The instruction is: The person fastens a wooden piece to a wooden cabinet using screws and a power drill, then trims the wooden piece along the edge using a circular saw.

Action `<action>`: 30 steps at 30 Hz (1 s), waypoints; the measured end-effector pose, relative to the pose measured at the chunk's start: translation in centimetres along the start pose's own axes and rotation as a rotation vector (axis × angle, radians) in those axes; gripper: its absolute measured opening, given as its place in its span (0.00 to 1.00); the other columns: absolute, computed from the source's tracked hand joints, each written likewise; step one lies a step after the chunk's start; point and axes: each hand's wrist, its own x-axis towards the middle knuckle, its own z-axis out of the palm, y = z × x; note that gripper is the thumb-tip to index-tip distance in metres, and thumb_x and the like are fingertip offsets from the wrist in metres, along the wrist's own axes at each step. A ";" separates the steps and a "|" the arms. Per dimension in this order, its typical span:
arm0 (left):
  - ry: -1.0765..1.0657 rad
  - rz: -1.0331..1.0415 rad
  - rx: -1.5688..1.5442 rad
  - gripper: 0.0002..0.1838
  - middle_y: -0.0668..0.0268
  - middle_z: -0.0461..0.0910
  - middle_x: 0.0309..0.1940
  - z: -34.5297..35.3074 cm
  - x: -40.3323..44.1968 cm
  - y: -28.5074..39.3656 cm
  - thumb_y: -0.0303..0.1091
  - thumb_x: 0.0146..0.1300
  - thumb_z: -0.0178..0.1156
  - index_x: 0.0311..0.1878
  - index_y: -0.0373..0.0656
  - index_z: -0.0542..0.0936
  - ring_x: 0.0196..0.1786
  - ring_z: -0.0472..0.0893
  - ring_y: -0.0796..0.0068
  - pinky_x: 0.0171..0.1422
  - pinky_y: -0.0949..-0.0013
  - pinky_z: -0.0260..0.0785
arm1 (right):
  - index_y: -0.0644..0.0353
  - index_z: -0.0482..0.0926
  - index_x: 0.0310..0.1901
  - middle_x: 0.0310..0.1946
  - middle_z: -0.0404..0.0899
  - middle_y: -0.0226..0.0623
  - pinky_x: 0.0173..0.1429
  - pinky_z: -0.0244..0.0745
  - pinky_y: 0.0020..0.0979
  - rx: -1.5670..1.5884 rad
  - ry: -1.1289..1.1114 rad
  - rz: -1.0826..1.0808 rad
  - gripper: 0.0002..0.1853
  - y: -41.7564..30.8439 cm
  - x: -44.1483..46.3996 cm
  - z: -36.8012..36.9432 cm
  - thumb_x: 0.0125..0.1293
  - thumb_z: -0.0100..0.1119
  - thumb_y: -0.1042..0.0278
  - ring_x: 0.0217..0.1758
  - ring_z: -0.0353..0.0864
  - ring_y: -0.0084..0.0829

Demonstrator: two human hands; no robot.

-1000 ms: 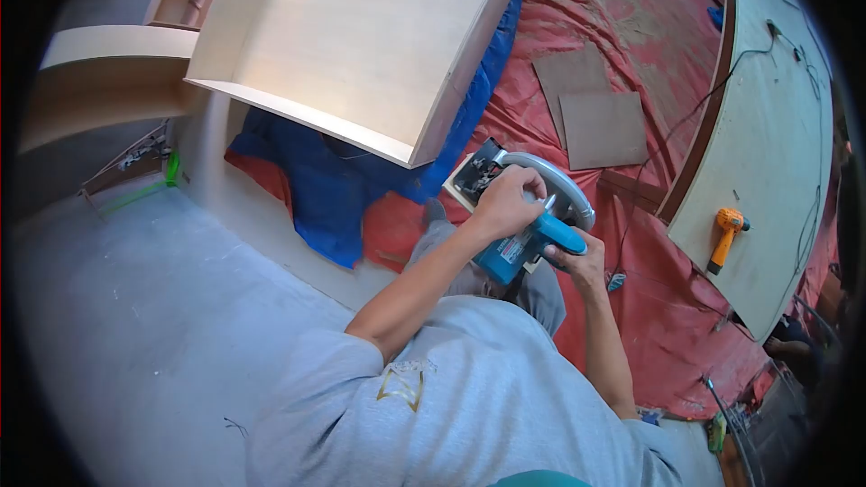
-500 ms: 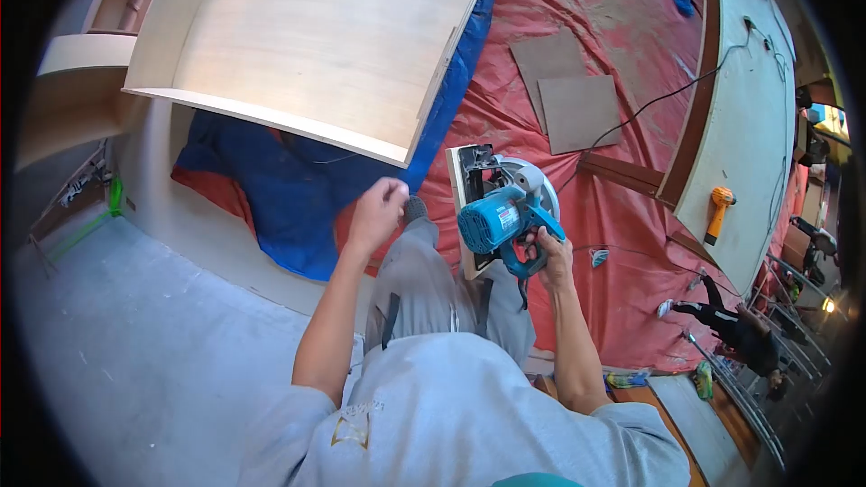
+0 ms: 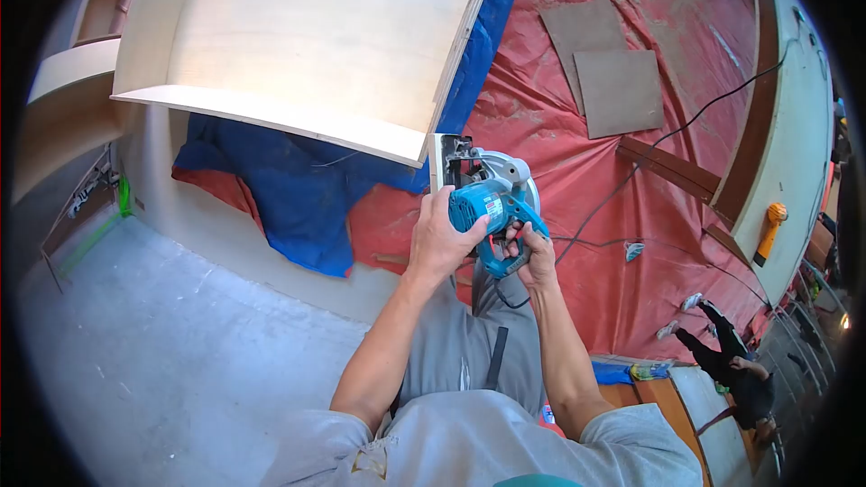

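Note:
A teal circular saw (image 3: 475,203) is held up in front of my knees, tipped on its side with the blade guard (image 3: 525,182) to the right. My right hand (image 3: 534,260) wraps round its rear handle, fingers near the trigger. Against the motor housing, my left hand (image 3: 439,239) grips from the left side. A pale wooden strip (image 3: 437,162) runs along the saw's base plate, close to the corner of a large plywood panel (image 3: 307,27). The saw's blade is mostly hidden.
A blue tarp (image 3: 262,189) and a red tarp (image 3: 613,252) cover the floor. Brown boards (image 3: 618,95) lie at upper right, crossed by a black cord (image 3: 690,126). An orange-yellow power tool (image 3: 771,233) rests on a pale panel. Another person (image 3: 744,379) is at lower right.
My left hand has moved right from beside the saw onto its motor housing. The saw has shifted slightly left and my view has turned a little. My right hand keeps its grip.

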 end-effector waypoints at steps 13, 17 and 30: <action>0.037 0.087 0.255 0.41 0.53 0.77 0.53 2.3 -1.8 -3.6 0.48 0.53 0.83 0.66 0.39 0.77 0.50 0.86 0.47 0.48 0.50 0.83 | 0.58 0.83 0.52 0.42 0.88 0.36 0.42 0.80 0.36 0.322 -0.097 0.083 0.19 11.3 2.7 -5.0 0.76 0.72 0.49 0.31 0.82 0.28; 0.068 0.144 0.332 0.41 0.54 0.77 0.52 2.8 -1.6 -4.3 0.47 0.53 0.83 0.66 0.38 0.76 0.48 0.86 0.50 0.45 0.52 0.83 | 0.58 0.83 0.52 0.42 0.88 0.38 0.43 0.80 0.37 0.370 -0.119 0.093 0.18 13.3 3.8 -5.6 0.75 0.72 0.51 0.32 0.82 0.28; 0.041 0.161 0.398 0.41 0.52 0.75 0.56 8.1 -2.9 -7.1 0.52 0.59 0.81 0.69 0.39 0.76 0.50 0.85 0.51 0.41 0.56 0.84 | 0.63 0.76 0.70 0.63 0.84 0.49 0.76 0.78 0.53 0.339 0.012 0.119 0.35 17.3 7.4 -10.4 0.70 0.75 0.48 0.67 0.84 0.49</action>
